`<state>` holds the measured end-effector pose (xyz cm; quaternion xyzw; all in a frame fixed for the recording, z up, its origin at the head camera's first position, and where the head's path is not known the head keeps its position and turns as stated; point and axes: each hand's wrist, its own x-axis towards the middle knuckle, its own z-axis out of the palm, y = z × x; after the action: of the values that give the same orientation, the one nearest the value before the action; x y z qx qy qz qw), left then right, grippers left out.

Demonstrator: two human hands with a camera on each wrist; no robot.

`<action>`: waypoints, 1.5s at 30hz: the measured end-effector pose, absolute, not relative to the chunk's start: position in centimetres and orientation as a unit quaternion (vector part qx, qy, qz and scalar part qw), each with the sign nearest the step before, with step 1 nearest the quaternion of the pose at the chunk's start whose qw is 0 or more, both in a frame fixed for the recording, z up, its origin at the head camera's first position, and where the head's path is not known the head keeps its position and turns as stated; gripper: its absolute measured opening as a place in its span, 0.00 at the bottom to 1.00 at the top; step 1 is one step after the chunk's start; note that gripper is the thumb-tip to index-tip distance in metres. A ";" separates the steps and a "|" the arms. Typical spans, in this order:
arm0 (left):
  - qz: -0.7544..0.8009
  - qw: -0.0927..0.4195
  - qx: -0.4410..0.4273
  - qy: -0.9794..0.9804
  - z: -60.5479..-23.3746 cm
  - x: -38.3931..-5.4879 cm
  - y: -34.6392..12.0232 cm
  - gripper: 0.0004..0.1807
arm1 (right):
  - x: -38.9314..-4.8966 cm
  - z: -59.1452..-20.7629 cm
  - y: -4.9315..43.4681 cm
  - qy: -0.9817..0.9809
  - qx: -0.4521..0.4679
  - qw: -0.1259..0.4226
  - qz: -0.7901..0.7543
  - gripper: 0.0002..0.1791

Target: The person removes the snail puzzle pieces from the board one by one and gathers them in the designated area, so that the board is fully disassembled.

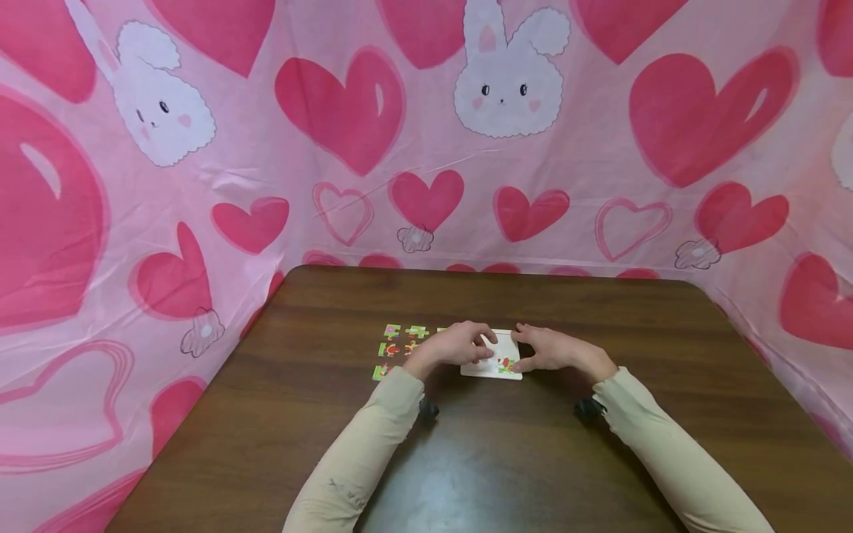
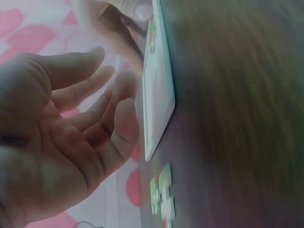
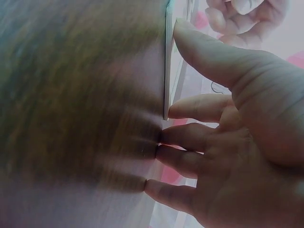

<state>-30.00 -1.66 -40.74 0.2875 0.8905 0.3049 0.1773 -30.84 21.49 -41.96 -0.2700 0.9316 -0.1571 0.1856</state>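
Observation:
A white puzzle board [image 1: 489,372] lies flat on the table, with a colourful piece of picture [image 1: 506,364] at its near right corner. Over the board's left part hovers my left hand [image 1: 460,344], its fingers loosely bent; the left wrist view shows nothing between them. My right hand [image 1: 552,349] is at the board's right edge. In the right wrist view its thumb [image 3: 204,52] touches the board's face, the index finger meets the edge, and the other fingertips rest on the tabletop. Loose jigsaw pieces [image 1: 392,349] lie left of the board, some hidden behind my left hand.
The brown wooden table [image 1: 320,414] ends at a pink cloth backdrop [image 1: 373,155] with hearts and rabbits. Several green-edged puzzle pieces [image 1: 417,332] are spread in rows beside my left wrist. Dark wrist devices [image 1: 429,409] sit under both forearms.

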 end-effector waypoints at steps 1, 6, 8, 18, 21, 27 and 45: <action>0.301 0.177 0.289 0.891 -40.8 -30.0 -1.4 0.16 | -30.9 -42.0 21.5 0.931 -0.273 0.184 -0.156 0.45; 0.276 0.179 0.297 0.896 -40.8 -30.1 -0.4 0.16 | -30.8 -41.8 21.5 0.931 -0.274 0.182 -0.158 0.45; 0.260 0.185 0.298 0.900 -40.9 -30.2 0.0 0.15 | -30.8 -41.8 21.6 0.931 -0.275 0.181 -0.159 0.45; 0.175 0.180 0.325 0.912 -41.4 -30.7 1.1 0.17 | -30.6 -41.7 21.4 0.931 -0.278 0.174 -0.157 0.45; 0.166 0.186 0.326 0.912 -41.4 -30.8 1.3 0.16 | -30.6 -41.6 21.4 0.931 -0.279 0.174 -0.157 0.45; 0.178 0.187 0.311 0.915 -41.6 -30.9 1.7 0.12 | -30.7 -41.6 21.5 0.931 -0.281 0.174 -0.157 0.44; 0.216 0.153 0.280 0.923 -41.7 -30.9 2.4 0.05 | -30.8 -42.0 21.5 0.930 -0.297 0.159 -0.146 0.44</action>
<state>-30.90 2.44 -41.66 0.2797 0.9230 0.2158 0.1527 -30.85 21.54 -42.03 -0.2972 0.9300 -0.1464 0.1594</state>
